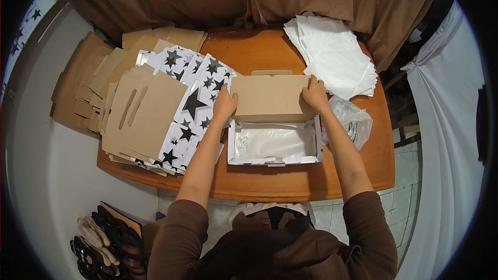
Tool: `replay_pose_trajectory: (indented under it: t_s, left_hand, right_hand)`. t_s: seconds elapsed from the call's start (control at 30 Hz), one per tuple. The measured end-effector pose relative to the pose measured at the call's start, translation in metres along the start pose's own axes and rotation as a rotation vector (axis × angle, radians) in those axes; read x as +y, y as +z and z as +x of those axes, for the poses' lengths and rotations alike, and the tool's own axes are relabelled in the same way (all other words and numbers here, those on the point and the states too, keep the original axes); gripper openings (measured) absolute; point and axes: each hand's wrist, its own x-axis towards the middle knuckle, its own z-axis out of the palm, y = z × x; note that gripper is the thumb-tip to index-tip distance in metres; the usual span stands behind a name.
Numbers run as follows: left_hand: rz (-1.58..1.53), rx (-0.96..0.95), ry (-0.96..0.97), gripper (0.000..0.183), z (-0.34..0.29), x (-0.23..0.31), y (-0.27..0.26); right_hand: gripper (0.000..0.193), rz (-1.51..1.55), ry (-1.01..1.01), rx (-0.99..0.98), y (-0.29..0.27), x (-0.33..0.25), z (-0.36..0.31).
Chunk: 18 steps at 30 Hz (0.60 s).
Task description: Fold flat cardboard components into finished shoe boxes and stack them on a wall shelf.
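A cardboard box stands in front of me with its brown-lined lid raised at the far side. White walls surround its tray, and a thin white sheet lines the inside. On that sheet, at the left, rests a small square packet. The lid's left edge is gripped by my left hand. At the lid's right edge, my right hand grips with its thumb near the upper corner. Some fingertips of both hands are hidden behind the lid.
Flat cardboard blanks, some printed with black stars, pile up at the left. White paper sheets lie at the back right, above a clear plastic bag. Brown curtains hang behind the wooden table. Shoes stand lower left.
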Motion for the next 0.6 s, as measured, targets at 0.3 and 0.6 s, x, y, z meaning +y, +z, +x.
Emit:
replay_pose_trajectory:
  t_s: [0.3, 0.6]
  left_hand:
    - [-0.498, -0.015, 0.205, 0.071, 0.02, -0.004, -0.015]
    - [-0.311, -0.018, 0.602, 0.027, -0.06, 0.035, -0.087]
  right_hand:
    - [0.058, 0.608, -0.123, 0.183, -0.024, 0.006, 0.012]
    - [0.02, 0.553, -0.571, 0.181, -0.13, -0.025, -0.081]
